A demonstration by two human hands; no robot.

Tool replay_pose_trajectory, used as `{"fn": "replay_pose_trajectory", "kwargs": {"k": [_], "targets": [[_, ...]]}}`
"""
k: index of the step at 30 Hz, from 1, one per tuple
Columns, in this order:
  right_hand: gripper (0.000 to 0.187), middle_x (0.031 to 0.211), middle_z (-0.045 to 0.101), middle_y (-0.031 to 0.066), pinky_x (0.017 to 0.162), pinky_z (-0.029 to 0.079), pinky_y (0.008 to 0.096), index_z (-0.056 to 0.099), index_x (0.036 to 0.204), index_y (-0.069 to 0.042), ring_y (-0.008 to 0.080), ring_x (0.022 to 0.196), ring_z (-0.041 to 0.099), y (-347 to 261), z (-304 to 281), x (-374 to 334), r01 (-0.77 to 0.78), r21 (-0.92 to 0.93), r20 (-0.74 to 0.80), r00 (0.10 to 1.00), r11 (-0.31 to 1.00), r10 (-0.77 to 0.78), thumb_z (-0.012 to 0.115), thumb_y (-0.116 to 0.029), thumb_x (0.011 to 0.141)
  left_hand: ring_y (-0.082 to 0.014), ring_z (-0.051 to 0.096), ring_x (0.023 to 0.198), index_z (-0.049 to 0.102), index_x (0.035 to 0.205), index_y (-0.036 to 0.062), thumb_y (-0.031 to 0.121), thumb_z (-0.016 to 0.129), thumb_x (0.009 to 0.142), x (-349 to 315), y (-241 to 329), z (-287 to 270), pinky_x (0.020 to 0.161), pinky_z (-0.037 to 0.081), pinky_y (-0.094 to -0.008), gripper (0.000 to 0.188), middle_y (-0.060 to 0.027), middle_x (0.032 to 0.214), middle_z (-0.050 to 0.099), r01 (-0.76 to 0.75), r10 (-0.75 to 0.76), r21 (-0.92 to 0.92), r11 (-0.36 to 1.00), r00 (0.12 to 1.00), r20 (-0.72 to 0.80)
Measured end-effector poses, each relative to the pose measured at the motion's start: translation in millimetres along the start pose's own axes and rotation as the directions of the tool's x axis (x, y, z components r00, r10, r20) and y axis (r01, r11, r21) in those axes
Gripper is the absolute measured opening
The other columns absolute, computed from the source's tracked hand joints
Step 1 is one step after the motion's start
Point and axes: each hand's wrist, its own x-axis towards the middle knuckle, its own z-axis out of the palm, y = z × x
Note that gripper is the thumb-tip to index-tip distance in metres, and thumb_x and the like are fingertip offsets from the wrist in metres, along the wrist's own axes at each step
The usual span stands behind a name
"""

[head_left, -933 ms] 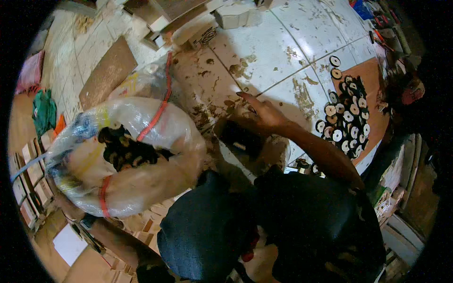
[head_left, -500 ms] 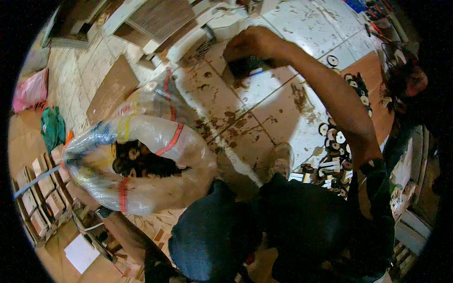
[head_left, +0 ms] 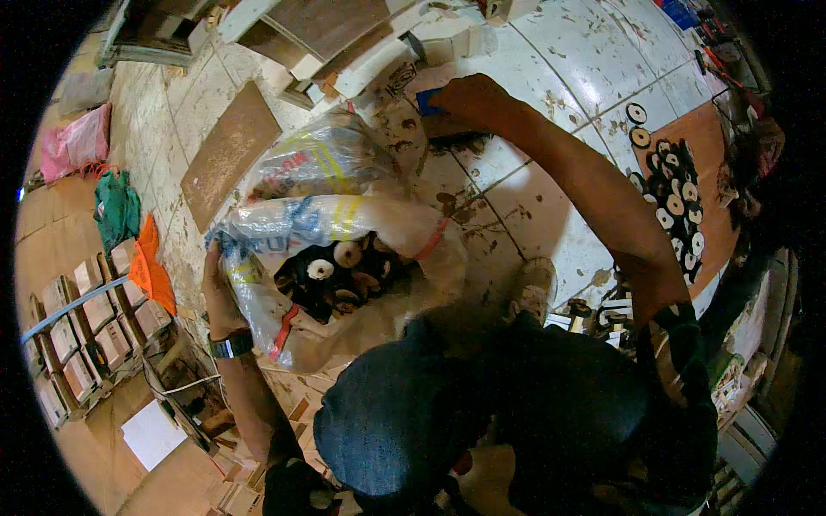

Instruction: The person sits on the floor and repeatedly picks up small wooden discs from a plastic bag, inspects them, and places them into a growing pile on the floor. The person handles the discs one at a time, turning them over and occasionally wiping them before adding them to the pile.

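Observation:
A translucent plastic sack [head_left: 413,228] with yellow, blue and red markings stands in front of me, its mouth spread wide. Inside lie several dark round discs [head_left: 348,254], some with pale centres. My left hand [head_left: 215,254] is closed on the sack's left rim, most of its fingers hidden by the plastic. Beyond the sack, my right hand [head_left: 475,103] reaches out low over the tiled floor, fingers curled round a small object with a blue end [head_left: 428,101]. The rest of that object is hidden by the hand and shadow.
Many black discs [head_left: 675,202] lie on a brown board at the right. Wooden blocks [head_left: 99,318] are racked at the left, near an orange cloth [head_left: 152,267] and a green bag [head_left: 116,209]. A flat brown panel [head_left: 228,155] lies behind the sack; wooden furniture [head_left: 327,34] stands farther back.
The sack's rim has shifted right and more discs show inside. My left hand has moved forward along the rim. The blue end now shows at the left of my right hand.

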Motion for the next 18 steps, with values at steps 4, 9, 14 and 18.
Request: {"fn": "replay_pose_trajectory", "kwargs": {"k": [4, 9, 14, 18], "targets": [[0.026, 0.086, 0.067, 0.0117, 0.065, 0.054, 0.0421, 0.063, 0.102, -0.011, 0.0289, 0.078, 0.066, -8.6, 0.7, -28.9, -0.085, 0.079, -0.031, 0.996, 0.993, 0.088, 0.059, -0.03, 0.084, -0.0321, 0.047, 0.121, 0.046, 0.131, -0.0006, 0.026, 0.063, 0.085, -20.3, -2.9, 27.8, 0.104, 0.035, -0.0415, 0.056, -0.019, 0.131, 0.05, -0.362, 0.669, 0.932, -0.004, 0.692, 0.271], [0.036, 0.104, 0.066, 0.0097, 0.083, 0.051, 0.0381, 0.062, 0.116, -0.014, 0.0272, 0.097, 0.062, 7.8, 20.9, -45.8, -0.183, 0.034, 0.003, 0.983, 0.983, 0.183, 0.066, -0.02, 0.08, -0.0322, 0.037, 0.131, 0.047, 0.133, 0.0088, 0.021, 0.065, 0.078, -24.6, -40.7, 98.0, 0.108, 0.03, -0.047, 0.059, -0.0182, 0.141, 0.04, -0.604, 0.091, 0.424, -0.674, 0.502, 0.86], [0.041, 0.108, 0.065, 0.0116, 0.083, 0.052, 0.0379, 0.063, 0.118, -0.017, 0.0287, 0.096, 0.062, 25.8, 37.4, -52.1, -0.187, 0.069, -0.186, 0.963, 0.98, 0.197, 0.069, -0.023, 0.077, -0.0334, 0.062, 0.089, 0.061, 0.113, 0.0096, 0.023, 0.061, 0.082, 80.3, -89.1, 157.2, 0.074, 0.051, -0.0446, 0.034, -0.0156, 0.1, 0.064, -0.857, -0.139, 0.281, -0.433, 0.371, 0.918], [0.042, 0.108, 0.064, 0.0122, 0.083, 0.052, 0.0383, 0.063, 0.118, -0.018, 0.0297, 0.096, 0.062, 27.7, 44.9, -61.2, -0.185, 0.162, -0.281, 0.933, 0.969, 0.225, 0.069, -0.022, 0.077, -0.0297, 0.061, 0.091, 0.065, 0.11, 0.0105, 0.022, 0.06, 0.08, 111.5, -115.8, 207.9, 0.066, 0.052, -0.0401, 0.032, -0.0134, 0.102, 0.062, -0.721, -0.257, 0.112, -0.684, 0.382, 0.888]]}}
